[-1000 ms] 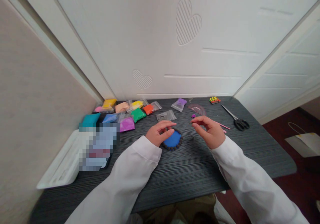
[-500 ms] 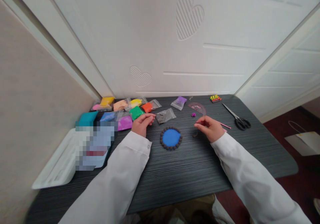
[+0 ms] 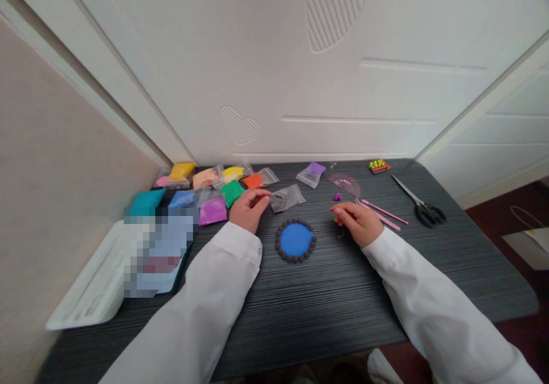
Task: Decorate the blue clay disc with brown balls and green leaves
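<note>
My left hand (image 3: 250, 209) rests by the left end of a zip bag of dark grey clay (image 3: 283, 200). Its index finger is stretched out and the thumb sits slightly apart; I cannot tell if the fingertips touch the bag. A flat blue clay disc (image 3: 295, 239) ringed with dark grey clay balls (image 3: 307, 255) lies between my hands. To the right of it, my right hand (image 3: 357, 222) is closed, thumb against the curled fingers; anything inside is too small or hidden. A thin dark curved strand (image 3: 340, 234) shows just below those fingers.
Coloured clay packs, such as the green one (image 3: 232, 192), crowd the back left near a white tray (image 3: 86, 281). Toward the right lie a purple clay bit (image 3: 338, 197), a pink protractor (image 3: 345, 184), pink tools (image 3: 386, 211) and black-handled scissors (image 3: 424, 208).
The view has shifted slightly. My right hand has moved a little left relative to the table, showing more of the pink tools. My left thumb and index finger look somewhat further apart.
</note>
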`<action>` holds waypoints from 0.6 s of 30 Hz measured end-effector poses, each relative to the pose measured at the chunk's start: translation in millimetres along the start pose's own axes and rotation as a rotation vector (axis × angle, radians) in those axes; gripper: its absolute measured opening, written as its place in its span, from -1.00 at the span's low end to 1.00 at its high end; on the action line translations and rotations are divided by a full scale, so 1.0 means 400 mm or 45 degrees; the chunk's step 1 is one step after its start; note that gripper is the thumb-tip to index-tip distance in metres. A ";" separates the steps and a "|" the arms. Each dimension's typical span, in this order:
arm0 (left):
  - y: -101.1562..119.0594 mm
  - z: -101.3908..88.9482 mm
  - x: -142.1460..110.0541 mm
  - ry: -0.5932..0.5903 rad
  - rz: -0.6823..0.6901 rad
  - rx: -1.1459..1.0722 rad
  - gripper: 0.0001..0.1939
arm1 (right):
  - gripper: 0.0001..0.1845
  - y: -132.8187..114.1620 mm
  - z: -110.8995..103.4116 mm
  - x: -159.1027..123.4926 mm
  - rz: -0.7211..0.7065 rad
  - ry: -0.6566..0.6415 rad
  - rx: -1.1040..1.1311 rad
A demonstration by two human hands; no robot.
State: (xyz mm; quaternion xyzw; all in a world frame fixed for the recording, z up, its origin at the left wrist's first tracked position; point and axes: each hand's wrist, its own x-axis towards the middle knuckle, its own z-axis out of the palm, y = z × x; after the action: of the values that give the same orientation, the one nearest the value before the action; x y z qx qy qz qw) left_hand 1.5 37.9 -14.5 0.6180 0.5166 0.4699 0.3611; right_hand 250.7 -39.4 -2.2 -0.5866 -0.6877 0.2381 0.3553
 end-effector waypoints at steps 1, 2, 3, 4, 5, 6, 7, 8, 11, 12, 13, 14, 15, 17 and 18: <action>0.003 0.002 0.001 -0.040 0.080 0.140 -0.80 | -0.72 -0.003 -0.003 -0.001 -0.006 -0.002 -0.014; 0.004 0.004 0.001 -0.085 0.167 0.262 -0.78 | -0.72 -0.005 -0.005 -0.002 -0.023 0.004 -0.040; 0.003 0.007 0.002 -0.127 0.246 0.352 -0.76 | -0.73 -0.006 -0.007 -0.002 -0.046 0.018 -0.074; 0.001 0.009 0.003 -0.171 0.313 0.425 -0.75 | -0.75 -0.006 -0.008 -0.003 -0.071 0.035 -0.103; -0.002 0.011 0.003 -0.204 0.365 0.482 -0.73 | -0.75 -0.004 -0.009 -0.004 -0.092 0.051 -0.118; -0.006 0.012 0.004 -0.227 0.398 0.523 -0.72 | -0.75 -0.001 -0.008 -0.005 -0.106 0.062 -0.118; -0.010 0.013 0.005 -0.239 0.414 0.549 -0.72 | -0.73 0.002 -0.007 -0.006 -0.110 0.064 -0.112; -0.014 0.014 0.005 -0.248 0.418 0.567 -0.72 | -0.73 0.006 -0.005 -0.007 -0.112 0.050 -0.120; -0.023 0.015 0.006 -0.259 0.419 0.602 -0.71 | -0.81 0.016 0.003 -0.009 -0.179 -0.052 -0.271; -0.024 0.015 0.006 -0.264 0.421 0.613 -0.69 | -0.84 0.018 0.007 -0.009 -0.212 -0.087 -0.326; -0.025 0.016 0.007 -0.266 0.423 0.623 -0.67 | -0.86 0.019 0.011 -0.008 -0.243 -0.115 -0.360; -0.026 0.016 0.007 -0.265 0.423 0.630 -0.66 | -0.86 0.021 0.015 -0.007 -0.269 -0.131 -0.375; -0.026 0.017 0.007 -0.260 0.422 0.635 -0.65 | -0.86 0.022 0.019 -0.006 -0.286 -0.138 -0.380; -0.025 0.018 0.006 -0.244 0.415 0.638 -0.67 | -0.85 0.025 0.025 -0.004 -0.312 -0.145 -0.403; -0.024 0.018 0.006 -0.238 0.411 0.638 -0.68 | -0.84 0.026 0.027 -0.004 -0.318 -0.145 -0.412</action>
State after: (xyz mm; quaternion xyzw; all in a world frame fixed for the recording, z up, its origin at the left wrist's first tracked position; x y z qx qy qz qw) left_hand 5.6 42.5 -25.2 0.8023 0.4762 0.3203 0.1643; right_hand 249.1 -38.0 -17.2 -0.5319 -0.8033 0.1115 0.2436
